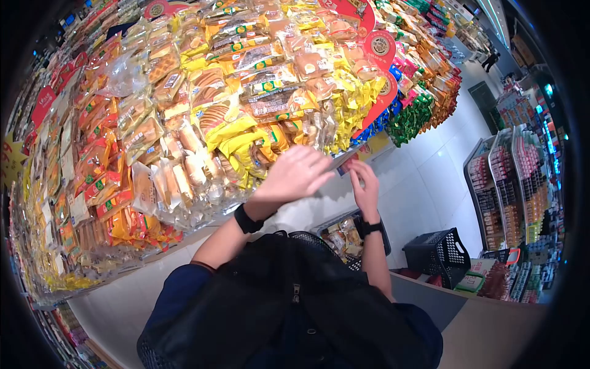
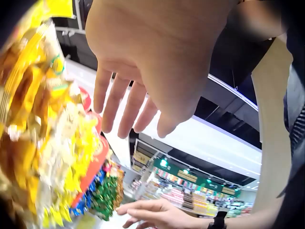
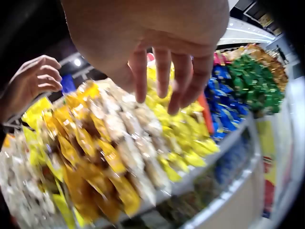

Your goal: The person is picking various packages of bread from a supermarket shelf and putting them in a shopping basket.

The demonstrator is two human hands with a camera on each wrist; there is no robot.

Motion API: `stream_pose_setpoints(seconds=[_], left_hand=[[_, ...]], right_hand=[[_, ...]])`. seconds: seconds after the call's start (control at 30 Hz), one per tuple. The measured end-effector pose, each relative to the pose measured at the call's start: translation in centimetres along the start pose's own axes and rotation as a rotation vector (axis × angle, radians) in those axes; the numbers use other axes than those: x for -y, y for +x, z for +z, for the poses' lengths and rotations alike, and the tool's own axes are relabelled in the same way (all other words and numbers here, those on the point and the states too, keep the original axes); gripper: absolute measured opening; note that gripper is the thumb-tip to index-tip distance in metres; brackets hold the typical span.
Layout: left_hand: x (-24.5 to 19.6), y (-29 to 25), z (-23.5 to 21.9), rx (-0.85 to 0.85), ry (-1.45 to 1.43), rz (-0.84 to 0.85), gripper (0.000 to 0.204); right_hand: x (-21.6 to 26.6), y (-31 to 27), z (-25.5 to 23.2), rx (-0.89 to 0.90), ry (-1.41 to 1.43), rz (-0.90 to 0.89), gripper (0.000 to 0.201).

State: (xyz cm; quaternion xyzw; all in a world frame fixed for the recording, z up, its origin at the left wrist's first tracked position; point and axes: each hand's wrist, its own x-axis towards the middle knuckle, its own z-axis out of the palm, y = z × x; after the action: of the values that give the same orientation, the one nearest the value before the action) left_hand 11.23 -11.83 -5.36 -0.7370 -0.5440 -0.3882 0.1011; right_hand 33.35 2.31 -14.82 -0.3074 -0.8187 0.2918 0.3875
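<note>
Both hands hover at the front edge of a display heaped with wrapped snacks. My left hand, fingers extended, is above the yellow packets' lower edge; in the left wrist view the palm of the left hand faces the camera with nothing in it. To its right, my right hand has its fingers bent loosely downward beside the display's edge. In the right wrist view the right hand hangs over the yellow packets, with no item visible between its fingers.
Blue packets and green packets lie farther right. Below the hands is a basket holding packaged food. A black basket stands at the right, near shelves of goods. Someone in dark clothes is far off in the aisle.
</note>
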Motion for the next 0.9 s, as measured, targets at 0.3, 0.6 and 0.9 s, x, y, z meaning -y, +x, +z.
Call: stream_pose_setpoints(seconds=[0.3,0.6,0.9], left_hand=[[0.2,-12.2,14.3,0.816,-0.559,0.063,0.034],[-3.5,-19.4,17.9,0.938,-0.741,0.195,0.045],[-8.6,-24.5,17.3,1.026,-0.400,0.358,0.074]], right_hand=[[-6.1,-36.9,-1.9,0.458,-0.159,1.107,0.045],[-2.7,-38.5,2.0,0.040,-0.254,0.997,0.027],[0.7,-41.0,6.9,-0.018,-0.217,0.929,0.038]])
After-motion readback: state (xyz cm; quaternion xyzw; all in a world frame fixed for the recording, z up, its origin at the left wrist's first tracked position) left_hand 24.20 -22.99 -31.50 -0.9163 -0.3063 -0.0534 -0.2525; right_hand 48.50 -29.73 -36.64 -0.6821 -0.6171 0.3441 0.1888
